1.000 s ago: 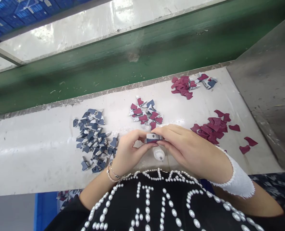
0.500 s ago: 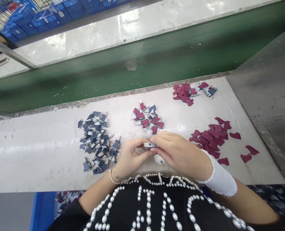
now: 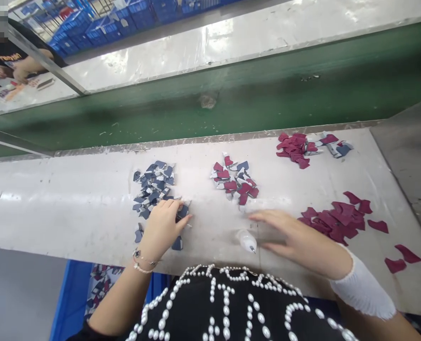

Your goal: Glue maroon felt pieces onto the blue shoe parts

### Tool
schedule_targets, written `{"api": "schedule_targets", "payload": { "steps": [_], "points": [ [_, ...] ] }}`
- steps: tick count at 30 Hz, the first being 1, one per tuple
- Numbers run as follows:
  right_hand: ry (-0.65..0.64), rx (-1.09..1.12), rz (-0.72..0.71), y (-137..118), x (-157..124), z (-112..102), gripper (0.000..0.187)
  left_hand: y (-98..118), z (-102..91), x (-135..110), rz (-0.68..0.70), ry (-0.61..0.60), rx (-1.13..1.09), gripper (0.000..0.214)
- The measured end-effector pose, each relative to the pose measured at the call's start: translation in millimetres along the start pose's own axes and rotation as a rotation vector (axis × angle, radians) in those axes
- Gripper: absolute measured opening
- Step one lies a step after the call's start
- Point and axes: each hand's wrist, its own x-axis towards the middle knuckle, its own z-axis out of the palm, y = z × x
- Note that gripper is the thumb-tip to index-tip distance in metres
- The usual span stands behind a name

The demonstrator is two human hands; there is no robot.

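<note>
My left hand (image 3: 160, 229) rests at the near edge of a pile of navy-and-white fabric pieces (image 3: 153, 187), its fingertips on a navy piece (image 3: 183, 211). Whether it grips that piece is hidden. My right hand (image 3: 295, 237) lies flat and open above the white bench (image 3: 71, 213), holding nothing. Its fingertips are close to a small white squeeze bottle (image 3: 247, 241), which lies on its side. A mixed burgundy-and-white pile (image 3: 233, 180) sits between my hands, farther out. Loose burgundy pieces (image 3: 334, 220) lie right of my right hand.
A green conveyor belt (image 3: 210, 113) runs behind the bench, with a white surface beyond it. Another burgundy pile (image 3: 295, 149) and a few navy pieces (image 3: 341, 149) lie at the far right. Blue crates (image 3: 125, 16) and a co-worker (image 3: 18, 66) show at upper left.
My hands have parted. The navy-and-white piece held between them is out of sight, the left hand has moved onto the navy pile, and the right hand has opened. The view has swung.
</note>
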Motion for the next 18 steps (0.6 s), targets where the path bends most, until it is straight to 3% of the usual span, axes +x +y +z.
{"api": "schedule_targets", "payload": {
  "steps": [3, 7, 10, 12, 14, 16, 18],
  "points": [
    [-0.118, 0.102, -0.057, -2, 0, 22, 0.040, 11, 7.6, 6, -0.054, -0.004, -0.023, 0.009],
    [-0.094, 0.197, -0.036, -8, 6, 28, 0.036, 23, -0.2, 17, -0.025, -0.084, -0.168, 0.012],
    [-0.038, 0.256, 0.014, -15, -6, 13, 0.048, 32, -4.9, 19, -0.060, -0.205, -0.672, 0.022],
    [0.059, 0.305, 0.061, -21, -17, 1, 0.053, 40, -2.1, 19, -0.119, -0.311, -1.173, 0.028],
    [0.188, 0.340, 0.084, -28, -25, -11, 0.048, 50, 4.1, 17, -0.146, -0.409, -1.510, 0.033],
    [0.273, 0.332, 0.072, -36, -31, -22, 0.037, 59, 10.9, 16, -0.109, -0.461, -1.633, 0.041],
    [0.313, 0.313, 0.074, -44, -34, -29, 0.034, 68, 16.6, 15, -0.047, -0.437, -1.609, 0.049]
  ]
}}
